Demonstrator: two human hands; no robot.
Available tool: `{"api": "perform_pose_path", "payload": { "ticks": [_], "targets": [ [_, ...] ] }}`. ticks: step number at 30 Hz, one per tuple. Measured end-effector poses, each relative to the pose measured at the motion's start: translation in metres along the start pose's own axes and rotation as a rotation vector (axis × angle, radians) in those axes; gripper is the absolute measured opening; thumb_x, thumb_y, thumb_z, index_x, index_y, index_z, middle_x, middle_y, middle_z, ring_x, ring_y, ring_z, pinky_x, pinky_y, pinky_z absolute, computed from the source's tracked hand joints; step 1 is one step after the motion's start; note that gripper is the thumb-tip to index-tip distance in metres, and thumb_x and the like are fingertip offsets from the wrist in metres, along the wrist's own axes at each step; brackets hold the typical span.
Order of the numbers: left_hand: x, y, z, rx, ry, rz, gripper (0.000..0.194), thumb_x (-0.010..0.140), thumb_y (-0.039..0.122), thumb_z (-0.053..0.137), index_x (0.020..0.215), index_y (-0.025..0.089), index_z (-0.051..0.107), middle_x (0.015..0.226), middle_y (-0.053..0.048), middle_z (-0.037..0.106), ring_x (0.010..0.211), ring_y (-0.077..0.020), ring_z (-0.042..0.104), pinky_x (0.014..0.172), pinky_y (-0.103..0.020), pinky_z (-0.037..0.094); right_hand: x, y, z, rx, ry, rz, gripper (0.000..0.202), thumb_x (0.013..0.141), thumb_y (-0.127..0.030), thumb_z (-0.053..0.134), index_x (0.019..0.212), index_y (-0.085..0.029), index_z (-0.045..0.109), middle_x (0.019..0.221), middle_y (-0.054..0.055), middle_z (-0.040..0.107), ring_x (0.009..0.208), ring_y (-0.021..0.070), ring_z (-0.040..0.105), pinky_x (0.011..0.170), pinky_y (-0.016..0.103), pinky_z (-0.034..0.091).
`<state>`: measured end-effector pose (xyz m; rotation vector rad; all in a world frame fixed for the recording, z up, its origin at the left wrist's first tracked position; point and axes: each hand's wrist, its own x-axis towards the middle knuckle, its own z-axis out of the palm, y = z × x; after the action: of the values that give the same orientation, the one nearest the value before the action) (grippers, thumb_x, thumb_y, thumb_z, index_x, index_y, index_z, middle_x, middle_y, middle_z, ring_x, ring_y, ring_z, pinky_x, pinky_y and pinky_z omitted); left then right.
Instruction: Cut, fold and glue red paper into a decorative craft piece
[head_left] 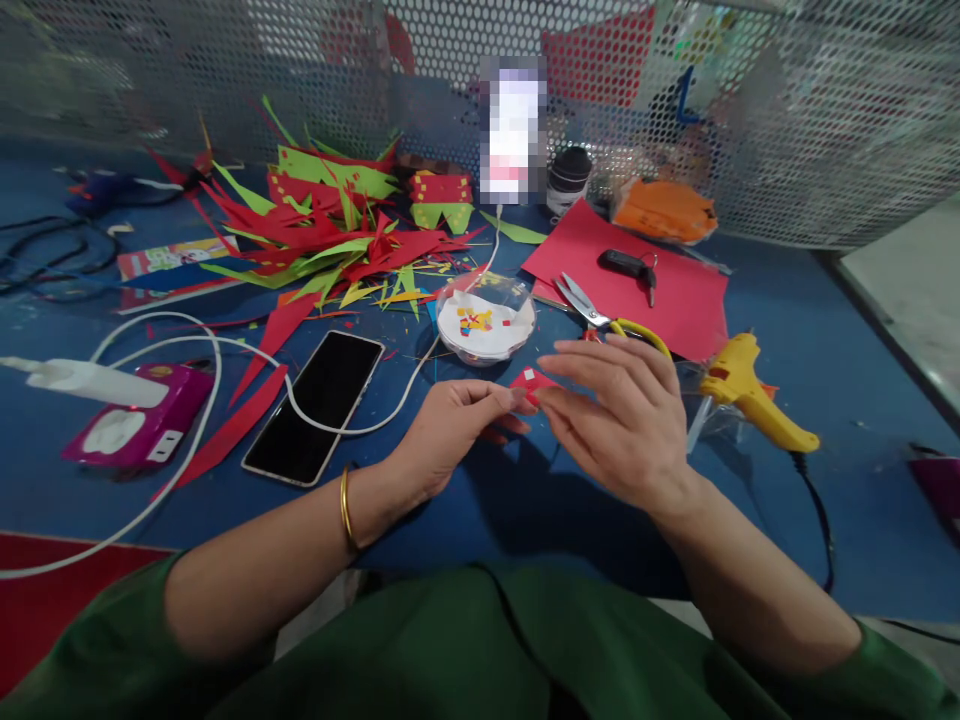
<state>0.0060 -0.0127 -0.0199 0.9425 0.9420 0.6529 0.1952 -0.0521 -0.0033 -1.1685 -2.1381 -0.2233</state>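
A small red paper piece [534, 381] with a white square on it sits between my two hands, above the blue table. My left hand [463, 425] pinches its left edge between thumb and fingers. At its right edge is my right hand [619, 425], thumb and a finger closed at the paper while the other fingers stretch out above. Just beyond them stands a clear round plastic bowl [489, 345] holding white paper with little yellow and red bits. Scissors with yellow handles [592, 305] lie behind my right hand, partly hidden by it.
A yellow glue gun [750, 395] lies at right. Red sheets [675, 300] carry a key [630, 265]. A black phone [315, 410], white cable and purple box [142, 415] are at left. Red and green paper scraps [322, 240] pile behind; a lit phone [514, 130] leans on the mesh.
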Motion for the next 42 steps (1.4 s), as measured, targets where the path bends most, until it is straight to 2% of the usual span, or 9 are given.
{"api": "perform_pose_path", "payload": {
  "ticks": [6,13,17,21,25,28,33,38,42],
  "targets": [
    [0.0,0.001,-0.001,-0.046,-0.01,0.026,0.015,0.075,0.031,0.078,0.072,0.017,0.076,0.071,-0.002,0.074,0.07,-0.0131,0.069,0.063,-0.021,0.049,-0.01,-0.001,0.002,0.048,-0.069,-0.07,0.037,0.091,-0.015,0.068,0.122,-0.036,0.069,0.125,-0.004,0.074,0.114,0.0215,0.07,0.105,0.04,0.048],
    [0.001,0.0,-0.001,-0.079,-0.003,0.019,0.013,0.072,0.029,0.078,0.07,0.017,0.073,0.069,-0.001,0.071,0.069,-0.0129,0.068,0.061,-0.022,0.049,-0.006,-0.004,-0.003,0.118,-0.214,-0.03,0.031,0.093,-0.017,0.065,0.114,-0.038,0.074,0.118,-0.006,0.077,0.11,0.0213,0.072,0.101,0.04,0.054],
    [0.001,0.002,0.0,-0.038,0.028,0.053,0.013,0.074,0.03,0.076,0.072,0.017,0.074,0.072,-0.002,0.073,0.071,-0.0134,0.068,0.063,-0.022,0.049,-0.006,-0.002,-0.001,0.097,-0.153,0.016,0.025,0.092,-0.02,0.067,0.107,-0.038,0.074,0.113,-0.005,0.078,0.108,0.0223,0.072,0.102,0.043,0.05],
    [0.001,0.002,0.001,0.03,0.078,0.127,0.011,0.075,0.029,0.074,0.074,0.018,0.073,0.073,-0.002,0.074,0.072,-0.014,0.069,0.063,-0.022,0.049,-0.003,0.001,-0.004,0.041,0.009,0.071,0.014,0.091,-0.024,0.062,0.087,-0.034,0.071,0.085,-0.001,0.076,0.088,0.0232,0.071,0.097,0.048,0.048],
    [-0.001,0.002,0.002,0.128,0.106,0.185,0.011,0.079,0.028,0.071,0.076,0.018,0.073,0.073,-0.002,0.075,0.072,-0.0134,0.07,0.064,-0.022,0.05,-0.002,-0.002,-0.01,0.112,0.199,0.274,0.032,0.098,-0.028,0.044,0.067,-0.026,0.047,0.062,0.002,0.052,0.061,0.0195,0.054,0.069,0.042,0.047],
    [-0.002,0.001,0.003,0.159,0.099,0.22,0.012,0.08,0.028,0.071,0.076,0.018,0.073,0.074,-0.001,0.075,0.073,-0.0134,0.07,0.067,-0.022,0.052,0.0,-0.003,-0.009,0.161,0.256,0.44,0.04,0.099,-0.024,0.044,0.06,-0.026,0.035,0.056,-0.002,0.036,0.052,0.0163,0.04,0.06,0.037,0.041],
    [-0.003,0.0,0.002,0.196,0.124,0.254,0.012,0.08,0.029,0.071,0.077,0.018,0.073,0.074,-0.001,0.075,0.073,-0.0148,0.071,0.07,-0.025,0.055,0.002,0.007,-0.003,0.209,0.271,0.57,0.015,0.094,-0.026,0.062,0.08,-0.026,0.069,0.076,0.002,0.068,0.076,0.0205,0.064,0.077,0.039,0.049],
    [-0.003,0.0,0.002,0.207,0.12,0.287,0.009,0.08,0.027,0.07,0.077,0.019,0.074,0.073,0.0,0.075,0.072,-0.0135,0.07,0.07,-0.024,0.055,0.002,0.017,-0.005,0.234,0.274,0.711,0.042,0.098,-0.033,0.055,0.057,-0.025,0.057,0.053,-0.001,0.054,0.056,0.0176,0.057,0.064,0.036,0.047],
    [-0.004,0.002,0.003,0.249,0.134,0.32,0.009,0.08,0.026,0.07,0.077,0.019,0.074,0.074,-0.001,0.076,0.072,-0.0137,0.07,0.071,-0.025,0.055,0.003,0.019,-0.007,0.153,0.235,0.564,0.003,0.088,-0.025,0.07,0.085,-0.024,0.071,0.099,0.007,0.072,0.1,0.0262,0.067,0.091,0.044,0.05]
  ]
}}
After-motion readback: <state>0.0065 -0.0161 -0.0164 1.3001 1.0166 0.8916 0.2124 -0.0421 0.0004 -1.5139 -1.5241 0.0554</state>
